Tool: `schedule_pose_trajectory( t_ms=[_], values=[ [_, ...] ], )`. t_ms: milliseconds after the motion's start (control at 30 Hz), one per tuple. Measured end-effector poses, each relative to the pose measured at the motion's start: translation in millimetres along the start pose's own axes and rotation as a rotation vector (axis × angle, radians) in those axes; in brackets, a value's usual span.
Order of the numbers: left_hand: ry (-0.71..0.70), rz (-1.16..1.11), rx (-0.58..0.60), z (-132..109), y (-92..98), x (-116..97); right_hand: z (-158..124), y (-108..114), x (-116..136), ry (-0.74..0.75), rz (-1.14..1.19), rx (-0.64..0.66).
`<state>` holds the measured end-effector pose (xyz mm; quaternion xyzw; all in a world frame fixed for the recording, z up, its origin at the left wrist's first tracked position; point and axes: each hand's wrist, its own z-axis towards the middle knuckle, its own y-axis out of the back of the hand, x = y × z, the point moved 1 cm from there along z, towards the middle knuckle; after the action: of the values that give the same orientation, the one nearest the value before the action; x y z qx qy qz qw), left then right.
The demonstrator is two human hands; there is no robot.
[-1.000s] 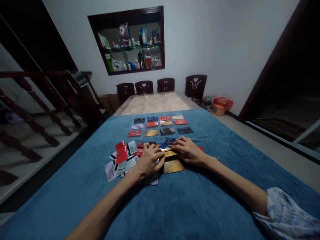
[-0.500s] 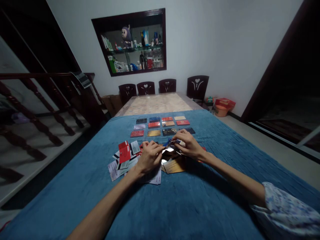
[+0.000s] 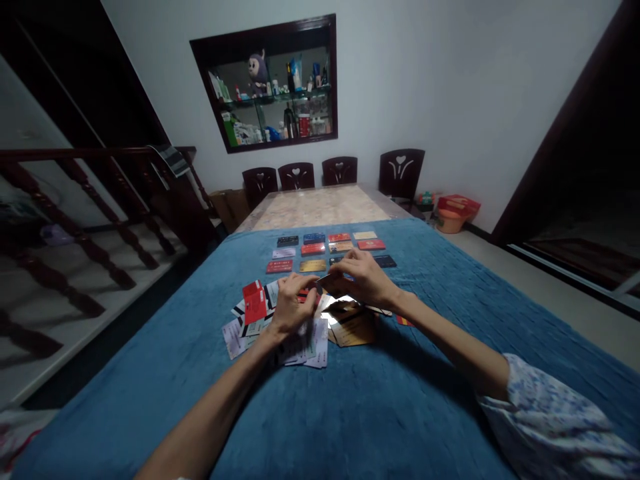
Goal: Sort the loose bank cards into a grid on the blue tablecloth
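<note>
We are pinching a card (image 3: 325,279) in our right hand (image 3: 364,277) near the loose gold cards (image 3: 357,328) on the blue cloth (image 3: 370,413), our left hand (image 3: 291,305) curling by that card's edge, whether gripping it we cannot tell.

Plain blue across the blanket (image 3: 390,413); on it, gold on a card (image 3: 357,328), red on another card (image 3: 255,303); beyond it, mottled beige on the tabletop (image 3: 315,205); above it, blue-flecked white on a sleeve (image 3: 555,407).
</note>
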<state>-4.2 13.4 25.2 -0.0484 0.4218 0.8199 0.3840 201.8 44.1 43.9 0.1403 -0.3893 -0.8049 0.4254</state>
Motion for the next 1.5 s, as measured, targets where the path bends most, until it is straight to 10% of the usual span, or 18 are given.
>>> schedule_pose_trajectory(
  t_ms=[767,1500],
  values=[
    [0.101,0.104,0.076,-1,-1.0,12,-20,-14,-3,-0.032,0.014,0.219],
    [-0.058,0.080,0.132,-6,-6.0,19,-36,-32,-9,0.001,-0.044,-0.007]
  ],
)
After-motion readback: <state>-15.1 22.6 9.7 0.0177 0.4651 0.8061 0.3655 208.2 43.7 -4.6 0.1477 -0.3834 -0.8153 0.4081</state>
